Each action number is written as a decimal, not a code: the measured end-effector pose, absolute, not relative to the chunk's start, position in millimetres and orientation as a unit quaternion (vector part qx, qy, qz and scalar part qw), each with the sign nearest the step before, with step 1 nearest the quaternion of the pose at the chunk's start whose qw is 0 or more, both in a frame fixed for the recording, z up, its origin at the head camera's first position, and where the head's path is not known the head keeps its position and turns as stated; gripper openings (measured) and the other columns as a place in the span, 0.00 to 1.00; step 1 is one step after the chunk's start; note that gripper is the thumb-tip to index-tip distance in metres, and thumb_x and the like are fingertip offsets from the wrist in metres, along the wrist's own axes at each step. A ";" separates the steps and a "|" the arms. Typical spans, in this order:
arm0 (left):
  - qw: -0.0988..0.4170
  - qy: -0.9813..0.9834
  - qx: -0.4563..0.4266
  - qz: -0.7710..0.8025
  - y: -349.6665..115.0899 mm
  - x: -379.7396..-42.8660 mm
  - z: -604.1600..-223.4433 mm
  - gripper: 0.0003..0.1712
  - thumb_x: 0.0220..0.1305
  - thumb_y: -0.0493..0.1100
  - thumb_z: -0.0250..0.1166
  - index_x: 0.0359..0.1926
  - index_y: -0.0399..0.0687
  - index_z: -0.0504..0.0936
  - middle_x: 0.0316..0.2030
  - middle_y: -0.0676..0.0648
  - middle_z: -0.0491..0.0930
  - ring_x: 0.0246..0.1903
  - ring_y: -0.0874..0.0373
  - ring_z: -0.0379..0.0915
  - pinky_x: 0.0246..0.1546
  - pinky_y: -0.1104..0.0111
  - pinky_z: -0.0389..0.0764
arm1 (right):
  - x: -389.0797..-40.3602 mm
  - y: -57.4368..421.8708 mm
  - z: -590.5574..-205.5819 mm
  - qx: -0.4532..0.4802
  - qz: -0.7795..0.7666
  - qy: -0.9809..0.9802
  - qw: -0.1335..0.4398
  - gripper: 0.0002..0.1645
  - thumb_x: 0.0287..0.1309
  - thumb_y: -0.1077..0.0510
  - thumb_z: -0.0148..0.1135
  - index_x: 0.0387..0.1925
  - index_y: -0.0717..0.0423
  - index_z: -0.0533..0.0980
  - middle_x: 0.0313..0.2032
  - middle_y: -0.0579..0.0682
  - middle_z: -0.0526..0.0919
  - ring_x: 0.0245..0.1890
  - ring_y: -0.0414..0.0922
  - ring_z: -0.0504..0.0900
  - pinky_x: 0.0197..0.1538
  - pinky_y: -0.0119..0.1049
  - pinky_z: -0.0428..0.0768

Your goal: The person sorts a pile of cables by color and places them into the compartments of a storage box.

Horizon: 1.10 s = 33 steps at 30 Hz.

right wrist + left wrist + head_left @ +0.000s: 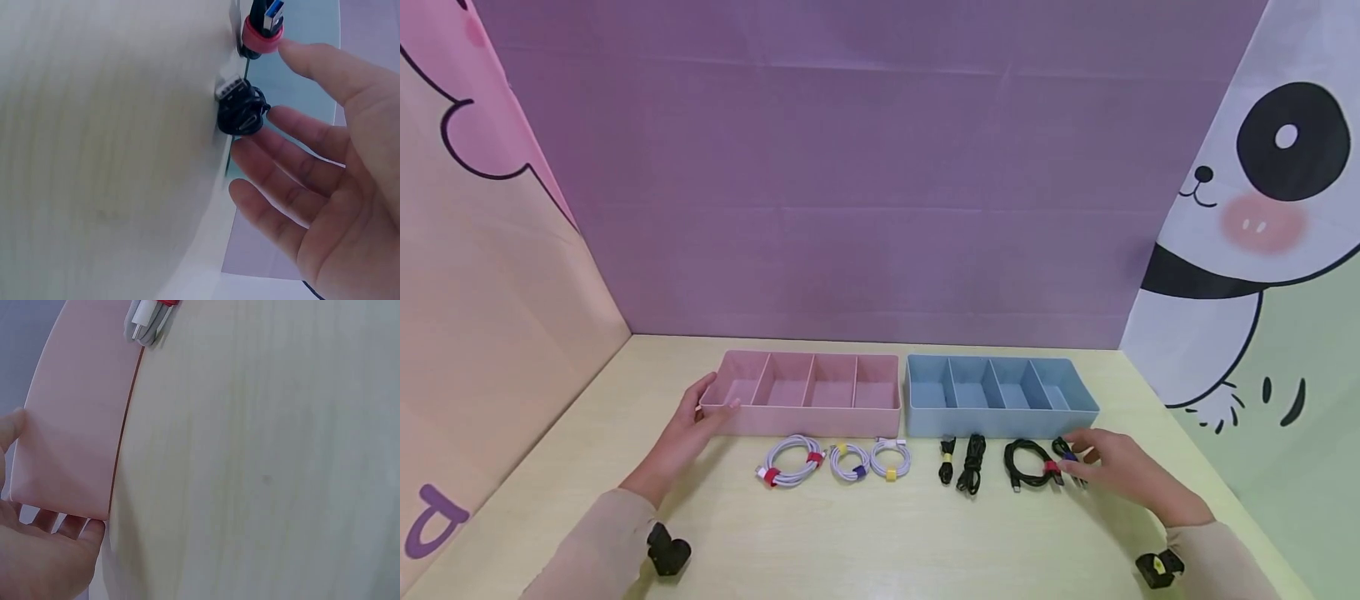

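My left hand (pixel 688 429) grips the left end of a pink divided storage box (pixel 805 422). In the left wrist view its thumb lies on the front wall near the rim and its fingers bend around the end. On the right, my right hand (pixel 1123 468) is at a small coiled black USB cable (pixel 1063 450), thumb and fingers spread around it. The right wrist view shows fingertips right at that cable's coil (pixel 250 119). Beside it lies a larger black cable (pixel 1021 479) with a red tie, near the thumb tip.
A blue divided box (pixel 1000 423) stands right of the pink one. Before the pink box lie white coiled cables (pixel 790 479), (pixel 850 473), (pixel 891 473) with coloured ties. Two black cable bundles (pixel 973 467), (pixel 947 467) lie before the blue box. A purple backdrop (pixel 880 208) closes off the back.
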<state>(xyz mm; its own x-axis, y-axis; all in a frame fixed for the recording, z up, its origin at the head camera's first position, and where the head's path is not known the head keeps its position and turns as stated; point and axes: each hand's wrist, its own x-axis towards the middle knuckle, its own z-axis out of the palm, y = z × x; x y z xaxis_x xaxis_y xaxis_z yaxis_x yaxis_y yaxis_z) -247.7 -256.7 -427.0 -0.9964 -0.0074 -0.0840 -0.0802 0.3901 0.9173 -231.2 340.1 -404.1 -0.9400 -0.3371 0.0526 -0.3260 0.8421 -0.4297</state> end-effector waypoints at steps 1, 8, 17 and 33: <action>0.035 0.833 -0.027 0.552 -256.7 -248.1 -426.7 0.55 0.72 0.64 0.56 0.80 0.55 0.30 0.78 0.36 0.33 0.74 0.33 0.38 0.69 0.37 0.50 | -231.1 339.6 -404.6 -0.169 -0.223 0.960 0.011 0.27 0.59 0.51 0.72 0.50 0.69 0.79 0.40 0.53 0.85 0.35 0.46 0.84 0.37 0.40 0.82; 0.046 0.833 -0.025 0.551 -258.0 -248.0 -425.2 0.55 0.72 0.63 0.56 0.80 0.55 0.28 0.78 0.35 0.31 0.74 0.31 0.37 0.68 0.34 0.49 | -232.4 338.5 -408.5 -0.148 -0.225 0.963 0.009 0.22 0.59 0.56 0.72 0.49 0.69 0.80 0.35 0.49 0.85 0.33 0.46 0.84 0.36 0.40 0.83; 0.052 0.827 -0.031 0.559 -257.4 -248.9 -423.5 0.58 0.69 0.67 0.58 0.80 0.56 0.28 0.78 0.36 0.33 0.74 0.33 0.39 0.68 0.34 0.49 | -235.2 339.3 -409.5 -0.135 -0.206 0.969 0.009 0.19 0.60 0.57 0.71 0.46 0.69 0.81 0.33 0.50 0.86 0.34 0.49 0.84 0.39 0.46 0.82; 0.060 0.818 0.015 0.572 -265.2 -248.7 -420.3 0.52 0.74 0.57 0.57 0.80 0.53 0.29 0.77 0.33 0.32 0.72 0.32 0.42 0.68 0.34 0.48 | -233.4 341.6 -405.3 -0.118 -0.198 0.973 0.006 0.09 0.58 0.59 0.69 0.37 0.62 0.82 0.31 0.46 0.84 0.32 0.44 0.81 0.35 0.41 0.80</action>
